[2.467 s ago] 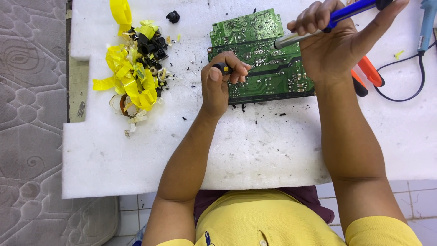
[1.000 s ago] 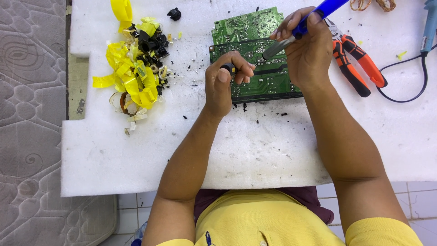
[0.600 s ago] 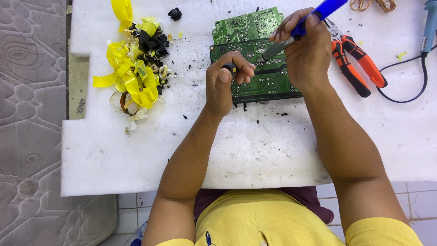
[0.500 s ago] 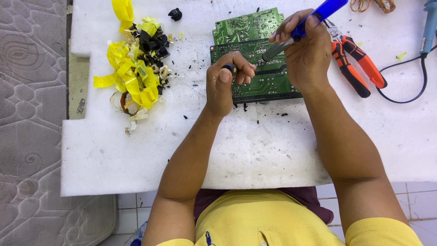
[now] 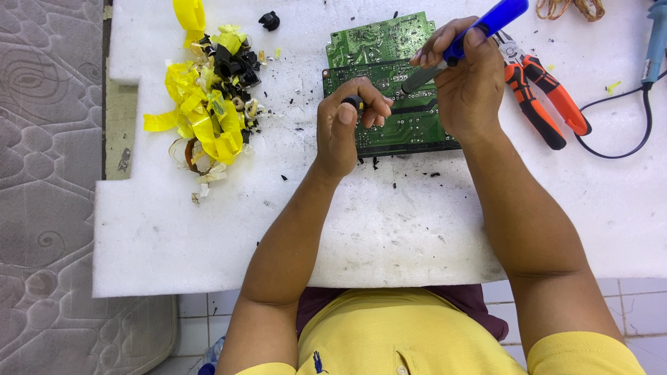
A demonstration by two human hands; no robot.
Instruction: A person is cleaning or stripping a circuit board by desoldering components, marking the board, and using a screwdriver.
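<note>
Right hand (image 5: 472, 87) lower since, soldering iron (image 5: 479, 31) tip hidden.

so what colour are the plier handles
Orange and black, on the pliers lying right of the circuit board; head view shows them best.

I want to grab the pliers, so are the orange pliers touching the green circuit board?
Apart. The head view shows white foam between the orange pliers and the green circuit board.
</note>
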